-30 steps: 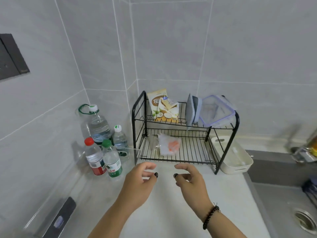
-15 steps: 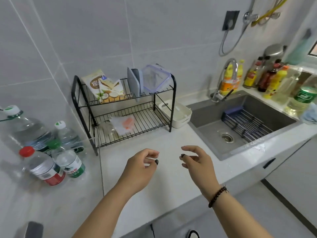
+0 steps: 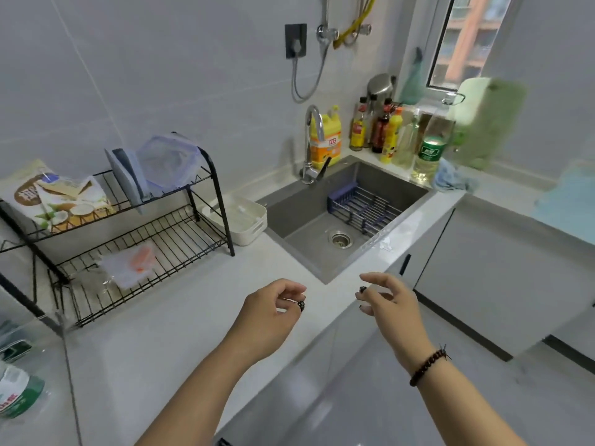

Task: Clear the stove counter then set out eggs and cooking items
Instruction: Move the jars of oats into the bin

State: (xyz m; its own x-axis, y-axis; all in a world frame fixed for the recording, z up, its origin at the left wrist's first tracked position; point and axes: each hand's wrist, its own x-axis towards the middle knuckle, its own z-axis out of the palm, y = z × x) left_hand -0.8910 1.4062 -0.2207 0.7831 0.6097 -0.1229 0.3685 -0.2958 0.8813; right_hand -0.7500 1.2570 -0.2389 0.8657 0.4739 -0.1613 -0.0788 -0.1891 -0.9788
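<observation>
My left hand (image 3: 270, 313) hovers over the white counter (image 3: 180, 320), fingers loosely curled, holding nothing. My right hand (image 3: 391, 304) hangs just past the counter's front edge, also loosely curled and empty, with a bead bracelet on its wrist. A black wire rack (image 3: 135, 233) stands at the left; a snack bag (image 3: 54, 197) and a clear plastic container (image 3: 167, 160) sit on its top shelf, a small plastic pouch (image 3: 128, 263) on its lower shelf. Oil and sauce bottles (image 3: 386, 130) line the counter behind the sink. No eggs or stove are in view.
A grey sink (image 3: 335, 214) with a faucet (image 3: 314, 140) and a blue drainer (image 3: 360, 204) lies ahead. A white tray (image 3: 238, 220) sits beside the rack. Water bottles (image 3: 19, 391) show at the far left. White cabinets (image 3: 483, 278) run below right.
My view has swung right, from the rack and water bottles to the sink and window. Both hands keep the same loose, empty pose in front of me.
</observation>
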